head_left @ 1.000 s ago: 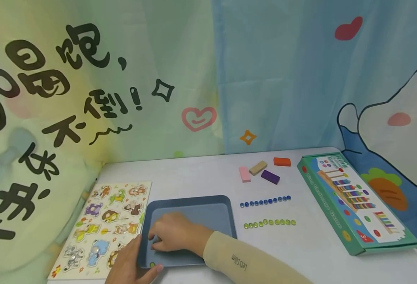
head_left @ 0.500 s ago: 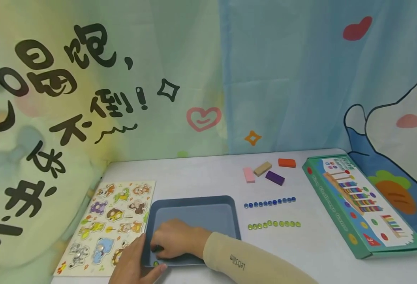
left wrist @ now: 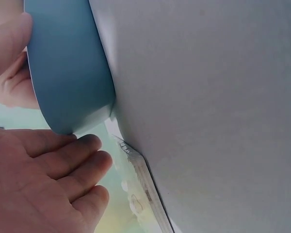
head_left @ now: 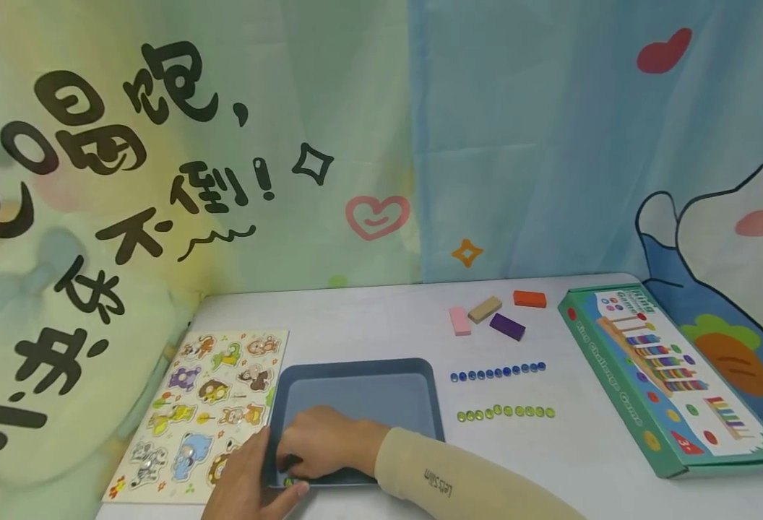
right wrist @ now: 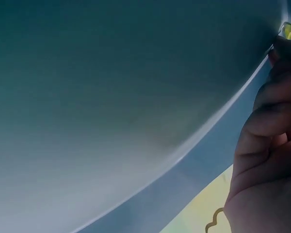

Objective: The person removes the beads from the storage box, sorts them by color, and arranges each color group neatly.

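A blue-grey tray (head_left: 368,375) lies on the table. My left hand (head_left: 245,484) touches its near left corner, the thumb along the near side and loosely straight fingers outside the left wall, as the left wrist view also shows. My right hand (head_left: 323,442) reaches palm down into the tray with curled fingers. Just past its fingertips in the right wrist view is a clear marble (right wrist: 290,32) with a yellow-green swirl; whether they pinch it is hidden. In the head view this green marble (head_left: 288,481) sits in the tray's near left corner, beside my left thumb.
To the tray's right run a row of blue marbles (head_left: 498,373) and a row of green marbles (head_left: 508,411). Behind them lie pink, tan, purple and orange blocks (head_left: 507,326). A green game box (head_left: 674,383) stands at right, an animal puzzle board (head_left: 206,412) at left.
My right hand has lowered in the tray, and its fingers have closed in toward the marble in the corner. The left hand keeps its place on the tray. The head view has shifted slightly.
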Motion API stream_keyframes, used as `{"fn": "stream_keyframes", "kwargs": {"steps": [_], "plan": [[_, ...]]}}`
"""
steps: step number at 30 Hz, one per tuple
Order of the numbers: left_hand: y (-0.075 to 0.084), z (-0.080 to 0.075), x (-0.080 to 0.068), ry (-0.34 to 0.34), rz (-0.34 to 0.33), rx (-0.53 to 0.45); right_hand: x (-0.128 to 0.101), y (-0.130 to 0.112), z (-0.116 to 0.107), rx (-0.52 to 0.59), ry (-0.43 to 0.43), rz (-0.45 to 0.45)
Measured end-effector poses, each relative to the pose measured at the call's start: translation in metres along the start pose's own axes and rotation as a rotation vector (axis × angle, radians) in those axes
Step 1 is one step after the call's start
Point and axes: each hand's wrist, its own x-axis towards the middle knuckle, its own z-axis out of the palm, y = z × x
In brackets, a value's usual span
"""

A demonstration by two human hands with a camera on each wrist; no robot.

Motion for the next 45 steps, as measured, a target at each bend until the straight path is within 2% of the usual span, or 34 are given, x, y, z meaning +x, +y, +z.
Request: {"fn": "stream_keyframes", "kwargs": {"steps": [7, 15, 22, 27, 31, 37, 45], "plan": [[0.002, 0.001, 0.000, -0.007, -0.006, 0.015, -0.006, -0.001, -0.002, 0.033, -0.025, -0.030], [0.001, 0.009, 0.000, 0.060, 0.057, 0.030, -0.009, -0.003, -0.002, 0.044, -0.055, -0.024], [0.001, 0.013, -0.001, 0.108, 0.099, 0.041, -0.012, 0.002, -0.002, 0.071, -0.030, -0.023], [0.003, 0.012, 0.000, 0.121, 0.102, 0.049, -0.021, 0.013, -0.014, 0.138, 0.070, 0.010], [0.005, 0.009, 0.001, 0.089, 0.076, 0.053, -0.036, 0.027, -0.032, 0.192, 0.187, 0.031], [0.007, 0.003, 0.003, 0.006, 0.005, 0.039, -0.068, 0.046, -0.056, 0.206, 0.330, 0.114], [0.006, 0.001, 0.001, -0.005, -0.025, 0.045, -0.115, 0.064, -0.079, 0.194, 0.483, 0.175]]}}
